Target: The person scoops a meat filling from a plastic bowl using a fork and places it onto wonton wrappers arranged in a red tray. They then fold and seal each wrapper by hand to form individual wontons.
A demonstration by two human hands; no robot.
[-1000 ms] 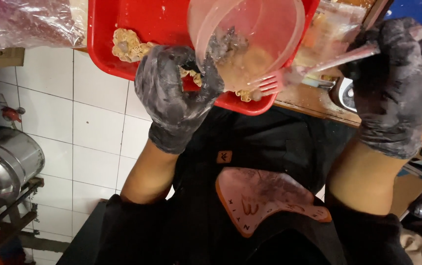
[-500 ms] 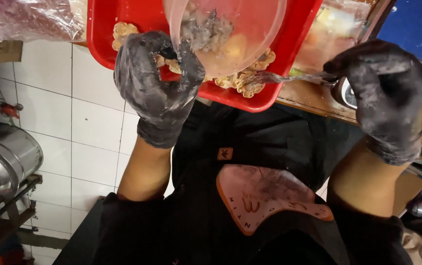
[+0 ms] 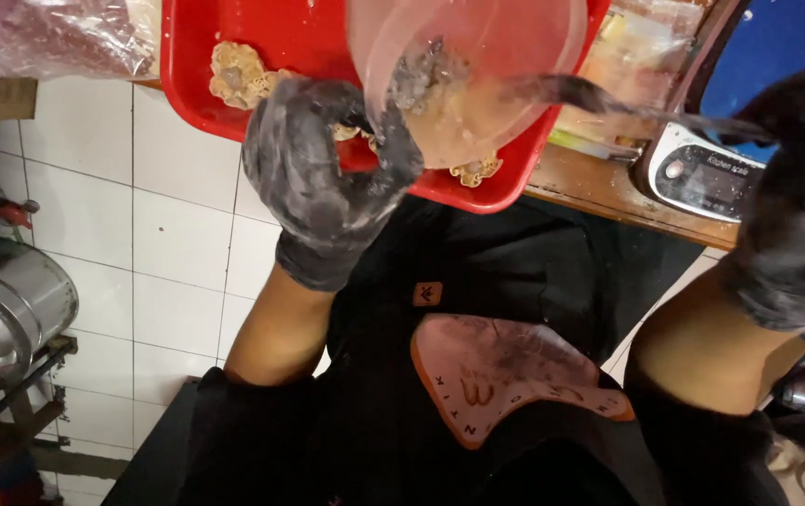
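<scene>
My left hand (image 3: 327, 178), in a dark smeared glove, grips the lower rim of a clear plastic bowl (image 3: 496, 56) tilted over a red tray (image 3: 299, 37). Greyish batter and bits cling inside the bowl. My right hand (image 3: 796, 206), also gloved, holds a fork (image 3: 599, 98) whose blurred end reaches into the bowl from the right. Round patterned food pieces (image 3: 238, 73) lie on the tray beside my left hand, and one (image 3: 477, 171) shows under the bowl.
The tray rests on a wooden counter (image 3: 608, 192), with a white kitchen scale (image 3: 702, 173) to its right. A crumpled plastic bag (image 3: 56, 37) lies at the top left. A metal pot (image 3: 0, 309) stands on the white tiled floor (image 3: 168, 234) at the left.
The fork has swung from the bowl's rim to deeper inside it. My right hand has moved out toward the right edge. The bowl stays tilted over the tray in my left hand.
</scene>
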